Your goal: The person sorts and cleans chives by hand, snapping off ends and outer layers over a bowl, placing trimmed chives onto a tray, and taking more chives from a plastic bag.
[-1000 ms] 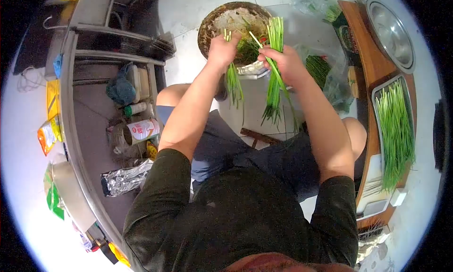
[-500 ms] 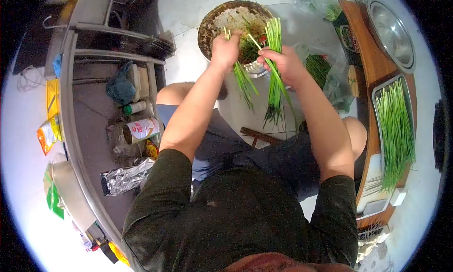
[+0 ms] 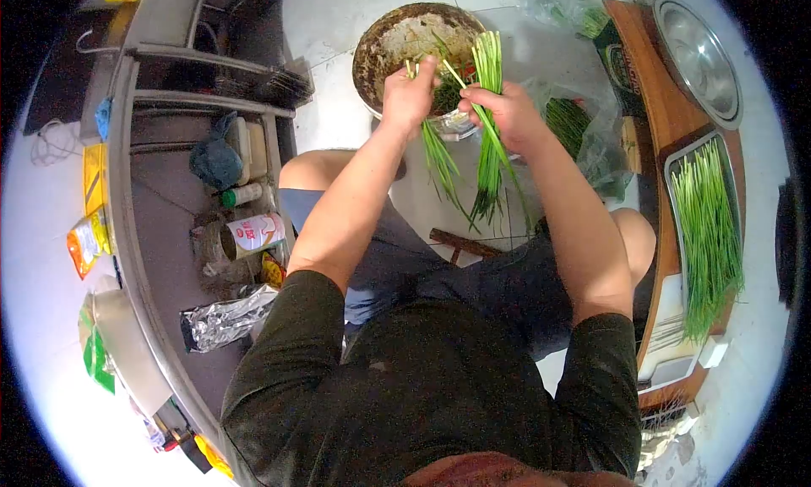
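Observation:
My left hand [image 3: 408, 97] is closed on a small bunch of garlic chives [image 3: 439, 159], their pale ends poking out above the fingers and the green leaves hanging below. A thicker bunch of garlic chives [image 3: 490, 153] is gripped in my right hand [image 3: 510, 119], white ends up. One pale stalk [image 3: 454, 73] slants out from the right thumb and fingertips toward my left hand. Both hands are over the near side of a worn, stained bin [image 3: 376, 52], which has green scraps inside. Part of the bin is hidden behind my left hand.
At right, a metal tray [image 3: 670, 183] of chives and a steel bowl [image 3: 657, 31] rest on a wooden board [image 3: 646, 73]. A plastic bag [image 3: 604, 153] with more greens lies beside the bin. Shelves with a can [image 3: 258, 232] and foil [image 3: 228, 320] stand at left.
My left hand has shifted slightly right and down with its bunch, and its thumb now points up more. My right hand has hardly moved and keeps its bunch.

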The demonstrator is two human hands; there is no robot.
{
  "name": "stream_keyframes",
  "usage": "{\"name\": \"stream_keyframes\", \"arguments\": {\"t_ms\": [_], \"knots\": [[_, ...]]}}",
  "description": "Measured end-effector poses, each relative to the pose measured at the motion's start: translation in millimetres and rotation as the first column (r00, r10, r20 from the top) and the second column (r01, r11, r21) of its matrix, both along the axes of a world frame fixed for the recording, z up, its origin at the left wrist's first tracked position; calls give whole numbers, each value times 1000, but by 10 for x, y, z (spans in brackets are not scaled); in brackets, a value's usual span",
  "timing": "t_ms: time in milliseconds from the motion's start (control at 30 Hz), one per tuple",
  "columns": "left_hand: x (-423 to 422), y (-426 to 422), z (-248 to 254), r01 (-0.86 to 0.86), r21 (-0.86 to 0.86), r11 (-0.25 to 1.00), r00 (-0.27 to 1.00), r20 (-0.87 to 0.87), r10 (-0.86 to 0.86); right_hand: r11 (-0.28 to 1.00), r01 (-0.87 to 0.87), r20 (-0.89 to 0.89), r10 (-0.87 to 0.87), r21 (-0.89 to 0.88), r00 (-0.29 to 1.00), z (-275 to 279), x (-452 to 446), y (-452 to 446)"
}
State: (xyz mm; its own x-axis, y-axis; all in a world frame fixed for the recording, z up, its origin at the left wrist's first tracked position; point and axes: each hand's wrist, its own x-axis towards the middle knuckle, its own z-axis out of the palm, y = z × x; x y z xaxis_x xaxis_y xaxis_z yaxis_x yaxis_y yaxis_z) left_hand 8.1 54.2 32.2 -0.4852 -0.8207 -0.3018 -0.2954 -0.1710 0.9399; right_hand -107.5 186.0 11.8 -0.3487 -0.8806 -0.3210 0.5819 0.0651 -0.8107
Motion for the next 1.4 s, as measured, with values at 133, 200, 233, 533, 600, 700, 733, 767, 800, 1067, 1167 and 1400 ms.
{"name": "stream_keyframes", "arguments": {"t_ms": [133, 200, 233, 533, 600, 700, 733, 767, 800, 1067, 1167, 1400], "knots": [[-8, 37, 8, 63, 145, 987, 981, -191, -35, 1000, -16, -5, 16, 19, 1000, 31, -1, 6], [-14, 71, 18, 209, 185, 960, 967, -184, -175, 999, -31, 22, 30, 18, 999, 76, 15, 24], [-19, 79, 23, 280, 206, 938, 952, -183, -244, 999, -51, 26, 51, -19, 998, 33, 17, 8], [-89, 114, 76, 229, -24, 973, 964, -135, -230, 996, -94, 49, 93, 12, 994, 14, 7, 23], [-105, 173, 145, 288, -32, 957, 941, -176, -289, 990, -140, 18, 140, -19, 990, -7, -14, 20], [-85, 66, 46, 287, -56, 956, 949, -123, -292, 990, -140, 12, 140, -9, 990, 18, -8, 16], [-90, 66, 61, 271, -44, 962, 953, -125, -274, 992, -129, 17, 129, 4, 992, 32, -3, 14], [-84, 67, 82, 264, -38, 964, 956, -122, -267, 998, -62, 41, 61, 18, 997, 38, 6, 7], [-71, 66, 110, 257, -32, 966, 959, -118, -259, 999, 4, 64, -6, 33, 998, 45, 17, -4], [88, -200, 72, 318, -15, 948, 930, -187, -315, 963, 239, -337, -184, 128, 923, -2, -102, -13], [98, -202, 163, 303, -26, 953, 931, -208, -301, 938, 272, -571, -105, 215, 814, 134, -122, 2], [42, -70, 143, 306, -18, 952, 925, -230, -302, 995, 100, -409, -86, 14, 909, 61, 35, -55]]}}
